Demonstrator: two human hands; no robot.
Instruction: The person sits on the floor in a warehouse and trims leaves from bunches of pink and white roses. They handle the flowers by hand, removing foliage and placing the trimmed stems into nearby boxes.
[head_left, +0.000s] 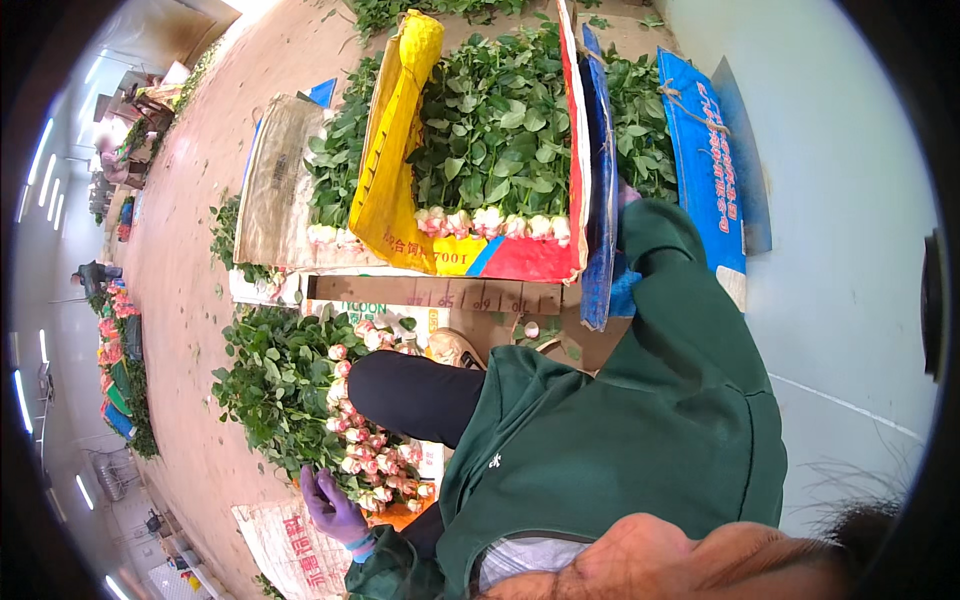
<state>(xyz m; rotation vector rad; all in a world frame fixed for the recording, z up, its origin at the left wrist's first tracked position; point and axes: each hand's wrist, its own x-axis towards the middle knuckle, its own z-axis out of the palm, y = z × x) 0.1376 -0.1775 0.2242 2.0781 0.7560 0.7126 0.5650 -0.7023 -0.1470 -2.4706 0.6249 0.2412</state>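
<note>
My left hand (331, 504), in a purple glove, is at the lower left with its fingers extended and nothing visible in it. It is beside a heap of cut roses (360, 442) with pink-and-white blooms and leafy stems (281, 375). My right hand (628, 195) is at the upper right, mostly hidden by the sleeve and a blue woven-plastic sheet (598, 187). Leafy stems (637, 112) are next to it; its grip is hidden. In front, a yellow-and-red woven sack sheet (517, 259) wraps a row of roses (487, 223) with dense foliage (495, 127).
A wooden board (442, 292) with measuring marks lies before my knees. A beige sack sheet (274, 187) and a printed blue sheet (705, 150) flank the bundles. Another printed sack (292, 547) lies lower left. A pale wall (832, 150) runs along the right. Distant people stand by flower piles (120, 352).
</note>
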